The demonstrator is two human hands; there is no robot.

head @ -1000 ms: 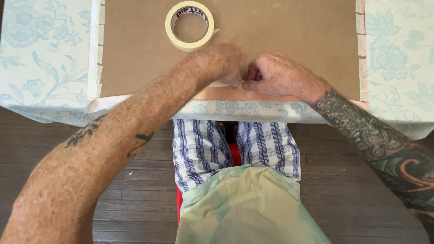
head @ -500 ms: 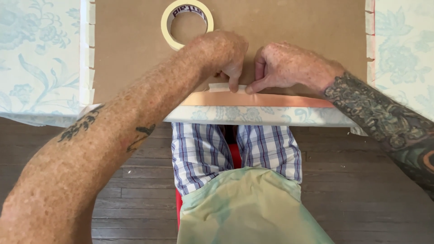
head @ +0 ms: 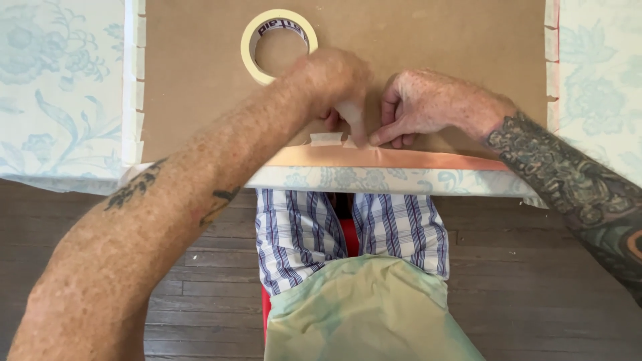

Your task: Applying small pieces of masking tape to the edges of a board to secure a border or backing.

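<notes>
A brown paper sheet (head: 435, 40) lies on a table with a pale floral cloth (head: 60, 87). A peach strip (head: 428, 159) runs along the sheet's near edge. A short piece of cream masking tape (head: 326, 138) lies just above that strip. My left hand (head: 334, 83), blurred, has a fingertip down on the right end of the piece. My right hand (head: 428, 107) is beside it, fingers curled, thumb and forefinger pinched at the same spot. A roll of masking tape (head: 249, 47) lies on the sheet behind my left hand.
Strips of masking tape (head: 132, 80) hold the sheet's left and right edges (head: 551, 60) to the cloth. Below the table edge are my plaid shorts (head: 301, 227), a green shirt (head: 368, 314) and a dark wooden floor (head: 535, 281).
Both hands shifted slightly away from the near edge onto the sheet. The short tape piece now shows beside my left fingers, and the peach strip is uncovered.
</notes>
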